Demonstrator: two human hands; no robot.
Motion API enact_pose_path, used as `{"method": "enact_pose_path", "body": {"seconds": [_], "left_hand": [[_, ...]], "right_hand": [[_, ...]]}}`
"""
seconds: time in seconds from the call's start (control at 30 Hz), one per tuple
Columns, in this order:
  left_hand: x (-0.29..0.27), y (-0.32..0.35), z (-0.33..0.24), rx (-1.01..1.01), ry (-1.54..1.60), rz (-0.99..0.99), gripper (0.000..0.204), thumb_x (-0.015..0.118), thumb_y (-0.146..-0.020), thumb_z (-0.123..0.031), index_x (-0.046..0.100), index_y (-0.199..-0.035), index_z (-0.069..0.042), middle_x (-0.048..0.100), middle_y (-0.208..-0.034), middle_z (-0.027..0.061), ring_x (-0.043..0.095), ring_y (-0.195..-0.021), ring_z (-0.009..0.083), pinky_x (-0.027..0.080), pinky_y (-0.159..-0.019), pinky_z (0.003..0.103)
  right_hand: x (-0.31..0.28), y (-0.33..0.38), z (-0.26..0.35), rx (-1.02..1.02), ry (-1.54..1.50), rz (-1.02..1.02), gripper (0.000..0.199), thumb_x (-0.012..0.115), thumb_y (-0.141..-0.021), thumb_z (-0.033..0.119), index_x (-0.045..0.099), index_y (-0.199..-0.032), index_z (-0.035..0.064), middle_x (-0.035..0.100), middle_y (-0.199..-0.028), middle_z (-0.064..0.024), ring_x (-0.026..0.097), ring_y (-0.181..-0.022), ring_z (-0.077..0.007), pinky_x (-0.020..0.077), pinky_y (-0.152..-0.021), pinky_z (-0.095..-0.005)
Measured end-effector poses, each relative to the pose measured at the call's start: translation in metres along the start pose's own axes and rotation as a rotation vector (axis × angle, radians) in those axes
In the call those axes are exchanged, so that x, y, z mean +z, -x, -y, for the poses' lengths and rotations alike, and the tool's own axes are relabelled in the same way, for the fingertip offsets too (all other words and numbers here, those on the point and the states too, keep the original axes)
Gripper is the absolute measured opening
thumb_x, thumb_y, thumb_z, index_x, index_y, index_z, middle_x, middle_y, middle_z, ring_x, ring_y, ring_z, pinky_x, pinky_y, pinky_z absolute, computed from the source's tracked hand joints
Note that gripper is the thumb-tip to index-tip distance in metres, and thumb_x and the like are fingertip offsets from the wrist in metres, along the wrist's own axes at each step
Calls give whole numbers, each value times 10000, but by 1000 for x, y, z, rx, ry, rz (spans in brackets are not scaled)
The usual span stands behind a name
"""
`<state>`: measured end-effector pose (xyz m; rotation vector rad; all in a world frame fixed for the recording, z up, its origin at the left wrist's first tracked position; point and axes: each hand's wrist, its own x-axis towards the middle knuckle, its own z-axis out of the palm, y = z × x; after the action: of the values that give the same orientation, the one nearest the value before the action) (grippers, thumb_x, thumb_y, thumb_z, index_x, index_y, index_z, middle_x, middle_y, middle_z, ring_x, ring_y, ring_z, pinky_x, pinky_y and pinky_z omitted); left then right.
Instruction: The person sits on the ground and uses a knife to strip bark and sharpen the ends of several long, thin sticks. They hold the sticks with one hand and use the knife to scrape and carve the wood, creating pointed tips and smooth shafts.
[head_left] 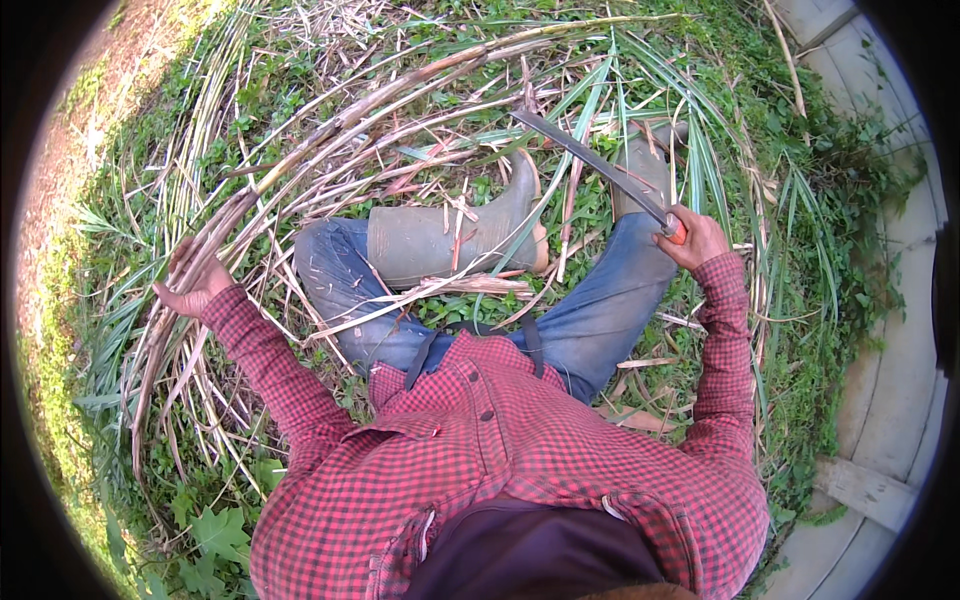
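My left hand (203,283) is out at the left, its fingers partly hidden behind a bundle of long, dry cane stalks (345,122) and its thumb sticking out to the side. The stalks bend in an arc from beside that hand up and across to the far middle. On the right, my right hand (695,240) is closed round the orange handle of a machete (597,165). Its narrow dark blade, slightly curved, points up and left over the grass, between my boots. The blade appears apart from the stalks in my left hand.
I sit on weedy ground with legs bent, in blue trousers (610,310) and rubber boots (440,240). Dry stalk pieces (480,287) litter the ground between my legs. Long green leaves (700,150) lie near the right boot. A pale wall of boards (885,390) curves along the right.
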<state>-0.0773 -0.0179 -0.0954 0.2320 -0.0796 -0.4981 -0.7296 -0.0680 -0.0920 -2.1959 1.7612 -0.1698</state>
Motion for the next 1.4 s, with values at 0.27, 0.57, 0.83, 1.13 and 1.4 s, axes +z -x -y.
{"method": "enact_pose_path", "body": {"seconds": [0.27, 0.57, 0.83, 1.13, 1.4], "left_hand": [[88, -25, 36, 131, -34, 89, 494, 324, -927, -379, 287, -484, -162, 300, -409, -30, 287, -342, 108, 324, -391, 278], [114, 41, 51, 192, -33, 205, 465, 348, -917, -357, 285, -493, -175, 288, -398, -38, 289, -328, 91, 259, -356, 242], [79, 8, 21, 158, -46, 223, 485, 314, -935, -337, 262, -484, -164, 250, -408, -24, 223, -340, 95, 223, -359, 245], [73, 45, 120, 120, -24, 64, 398, 407, -917, -327, 323, -574, -142, 315, -467, -32, 318, -414, 98, 316, -435, 244], [-46, -54, 108, -73, -223, -464, 401, 451, -872, -424, 391, -1038, -64, 513, -910, 75, 516, -818, 222, 443, -818, 468]], "right_hand": [[-4, -45, 70, -238, 76, -147, 358, 612, -746, 296, 494, -998, 71, 581, -698, -164, 582, -680, -343, 460, -617, -425], [-36, -144, 205, -474, 307, -240, 233, 561, -753, 195, 475, -871, 13, 608, -742, -155, 612, -719, -307, 481, -629, -410], [-86, -208, 75, 173, 378, -92, 317, 496, -802, 300, 609, -916, 26, 619, -906, -185, 613, -808, -320, 486, -696, -418], [-53, -117, 41, 302, 296, 36, 340, 473, -830, 302, 609, -928, 7, 603, -902, -225, 589, -866, -346, 460, -772, -434], [6, -94, 40, 336, -33, 65, 412, 663, -636, 322, 623, -909, 16, 614, -914, -215, 596, -878, -323, 464, -808, -383]]}}
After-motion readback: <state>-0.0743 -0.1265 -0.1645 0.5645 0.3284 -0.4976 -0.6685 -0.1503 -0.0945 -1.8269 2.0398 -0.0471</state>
